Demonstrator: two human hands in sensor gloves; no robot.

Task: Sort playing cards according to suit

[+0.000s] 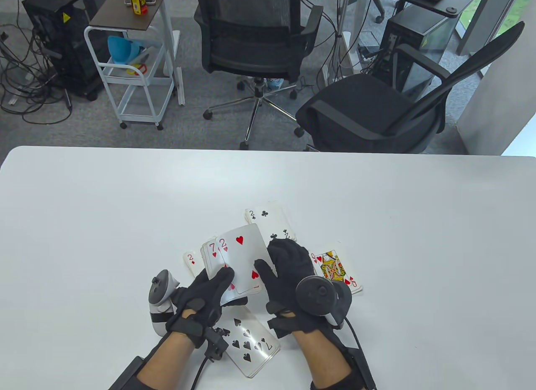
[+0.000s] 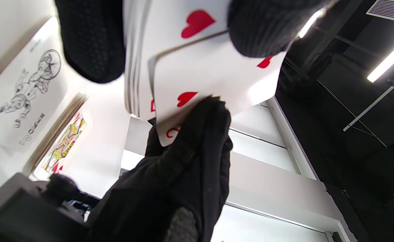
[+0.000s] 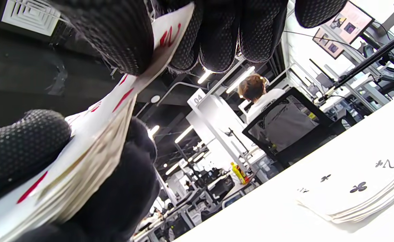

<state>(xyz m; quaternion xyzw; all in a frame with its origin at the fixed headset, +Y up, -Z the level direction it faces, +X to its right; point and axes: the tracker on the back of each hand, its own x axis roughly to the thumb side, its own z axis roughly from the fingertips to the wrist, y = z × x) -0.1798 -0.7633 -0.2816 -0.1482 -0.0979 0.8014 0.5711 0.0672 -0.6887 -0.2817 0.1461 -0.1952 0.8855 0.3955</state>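
Note:
My left hand (image 1: 207,291) grips a face-up deck (image 1: 211,256) just above the table, its 7 of hearts showing. On top lies the 2 of hearts (image 1: 243,260), slid to the right, and my right hand (image 1: 284,266) pinches its right edge with the thumb on its face. In the left wrist view the 2 of hearts (image 2: 213,67) juts out of the deck (image 2: 138,60). Four face-up piles lie around the hands: 2 of clubs (image 1: 270,222), 2 of diamonds (image 1: 191,262), queen of hearts (image 1: 337,272) and 7 of spades (image 1: 251,342).
The white table (image 1: 104,218) reaches far to both sides. Two black office chairs (image 1: 368,109) and a white cart (image 1: 134,71) stand beyond its far edge. A joker card (image 2: 25,94) shows in the left wrist view. A person (image 3: 267,104) sits far off.

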